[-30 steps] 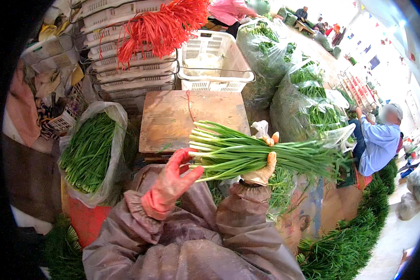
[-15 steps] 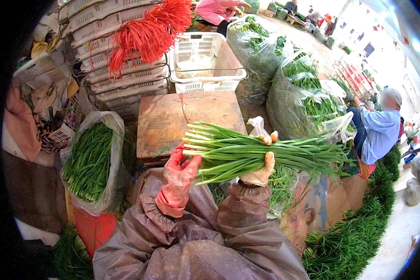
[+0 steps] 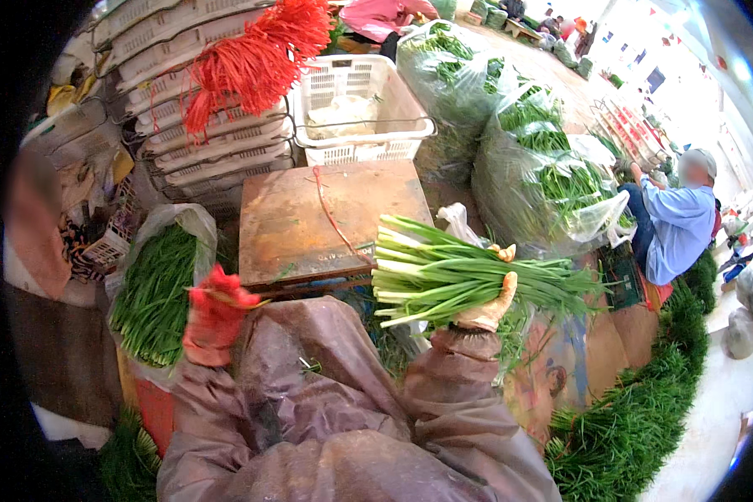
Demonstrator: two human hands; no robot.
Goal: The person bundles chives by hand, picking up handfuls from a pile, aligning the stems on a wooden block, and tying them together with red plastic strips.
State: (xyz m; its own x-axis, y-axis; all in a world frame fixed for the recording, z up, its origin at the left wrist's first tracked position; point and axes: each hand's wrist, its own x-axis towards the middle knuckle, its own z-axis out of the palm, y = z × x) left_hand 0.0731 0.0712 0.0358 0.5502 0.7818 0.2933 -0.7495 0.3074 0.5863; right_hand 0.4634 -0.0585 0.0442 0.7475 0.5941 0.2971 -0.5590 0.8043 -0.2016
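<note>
A bunch of chives (image 3: 443, 276), pale stem ends to the left and green leaves to the right, lies across my right hand (image 3: 487, 309). That hand wears a pale, soiled glove and is closed round the bunch, thumb on the near side. My left hand (image 3: 213, 322), in a red glove, is apart from the bunch, over my left thigh beside a clear bag of chives (image 3: 155, 293). Its fingers are bunched and smeared by motion, so whether they hold anything does not show. Small green scraps (image 3: 310, 366) are over my brown apron (image 3: 309, 402).
Ahead stands a wooden board (image 3: 330, 213) with a red tie (image 3: 326, 205) on it. Behind are a white crate (image 3: 360, 151), stacked crates (image 3: 217, 159) and red ties (image 3: 251, 67). Bagged greens (image 3: 523, 176) and a seated person (image 3: 678, 222) are to the right; chives line the floor (image 3: 627, 427).
My left hand has left the stem ends and moved left and slightly down. My right hand has shifted a little right with the bunch, uncovering more of the board and the red tie.
</note>
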